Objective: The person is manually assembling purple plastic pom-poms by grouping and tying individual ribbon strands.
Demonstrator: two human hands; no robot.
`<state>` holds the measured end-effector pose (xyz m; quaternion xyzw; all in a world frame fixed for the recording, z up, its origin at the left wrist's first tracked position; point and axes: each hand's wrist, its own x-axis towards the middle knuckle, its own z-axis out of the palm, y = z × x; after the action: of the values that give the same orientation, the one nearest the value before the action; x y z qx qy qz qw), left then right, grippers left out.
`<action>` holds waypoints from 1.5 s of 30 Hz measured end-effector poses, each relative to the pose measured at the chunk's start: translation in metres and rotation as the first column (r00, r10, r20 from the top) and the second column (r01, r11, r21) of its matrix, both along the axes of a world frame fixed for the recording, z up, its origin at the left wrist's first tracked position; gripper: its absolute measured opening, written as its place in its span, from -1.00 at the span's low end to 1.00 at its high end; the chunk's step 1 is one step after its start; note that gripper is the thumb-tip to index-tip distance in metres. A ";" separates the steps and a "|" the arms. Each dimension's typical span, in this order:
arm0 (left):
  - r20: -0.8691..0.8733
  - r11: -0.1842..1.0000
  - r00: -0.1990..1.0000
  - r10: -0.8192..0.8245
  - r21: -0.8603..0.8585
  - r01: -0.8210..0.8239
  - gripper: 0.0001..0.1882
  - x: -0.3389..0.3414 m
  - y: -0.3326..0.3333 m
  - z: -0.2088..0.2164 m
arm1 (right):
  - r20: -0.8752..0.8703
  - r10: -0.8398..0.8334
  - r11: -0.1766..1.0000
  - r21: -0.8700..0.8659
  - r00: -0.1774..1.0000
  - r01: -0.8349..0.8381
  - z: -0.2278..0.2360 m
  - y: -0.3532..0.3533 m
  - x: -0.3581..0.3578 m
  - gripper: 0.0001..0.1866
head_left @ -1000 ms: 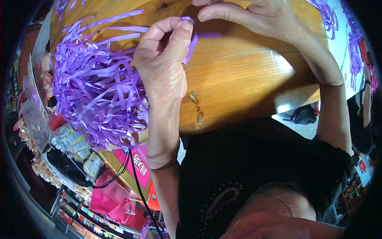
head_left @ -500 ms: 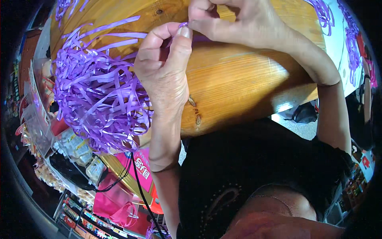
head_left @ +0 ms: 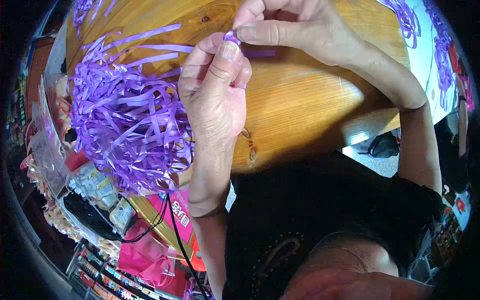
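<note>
The left grip (head_left: 212, 87) pinched a small folded purple ribbon (head_left: 231, 37) between thumb and forefinger; the right grip (head_left: 305, 35) pinched its right side. The ribbon was over the wooden desk (head_left: 310, 95). Beside the left forearm, a tangled ribbon heap (head_left: 127, 120) lay at the desk's left edge.

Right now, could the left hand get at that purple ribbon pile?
Probably yes: the ribbon pile lies beside the left hand with nothing visible between, though that hand pinches a ribbon piece.
</note>
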<state>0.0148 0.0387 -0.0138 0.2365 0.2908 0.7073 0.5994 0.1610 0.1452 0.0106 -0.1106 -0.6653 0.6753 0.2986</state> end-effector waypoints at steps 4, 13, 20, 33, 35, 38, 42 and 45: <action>-0.007 0.999 0.999 0.031 -0.039 -0.031 -0.88 0.000 -0.001 -0.001 | 0.022 -0.288 0.842 0.482 0.957 0.242 0.014 -0.009 0.005 -0.82; -0.027 0.993 0.997 0.075 -0.084 -0.077 -0.89 0.003 -0.003 0.003 | -0.105 -0.258 0.679 0.687 0.960 0.258 0.021 -0.006 0.006 -0.86; -0.120 0.992 0.989 0.087 -0.077 -0.096 -0.88 0.002 -0.003 0.001 | -0.091 -0.198 0.702 0.681 0.976 0.207 0.024 -0.002 0.009 -0.88; -0.169 0.972 0.979 0.115 -0.184 -0.146 -0.84 0.008 -0.002 0.008 | -0.184 -0.120 0.573 0.790 0.976 0.220 -0.002 0.009 0.007 -0.93; -0.139 0.980 0.985 0.104 -0.155 -0.125 -0.84 0.005 -0.003 0.006 | -0.177 -0.134 0.563 0.797 0.975 0.221 -0.003 0.009 0.006 -0.93; -0.094 0.989 0.992 0.083 -0.110 -0.093 -0.84 0.002 -0.002 0.002 | -0.197 -0.082 0.610 0.766 0.977 0.206 -0.006 0.011 0.004 -0.92; -0.109 0.994 0.992 0.064 -0.085 -0.074 -0.84 0.001 -0.002 0.002 | -0.052 -0.095 0.793 0.599 0.994 0.107 0.015 0.001 0.011 -0.90; -0.120 0.994 0.991 0.065 -0.085 -0.075 -0.86 -0.001 -0.004 0.001 | 0.078 -0.116 0.901 0.428 0.990 0.071 0.021 -0.005 0.014 -0.92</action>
<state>0.0143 0.0349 -0.0123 0.2401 0.3651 0.6989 0.5661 0.1750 0.1405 0.0314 -0.1089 -0.8043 0.4930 0.3134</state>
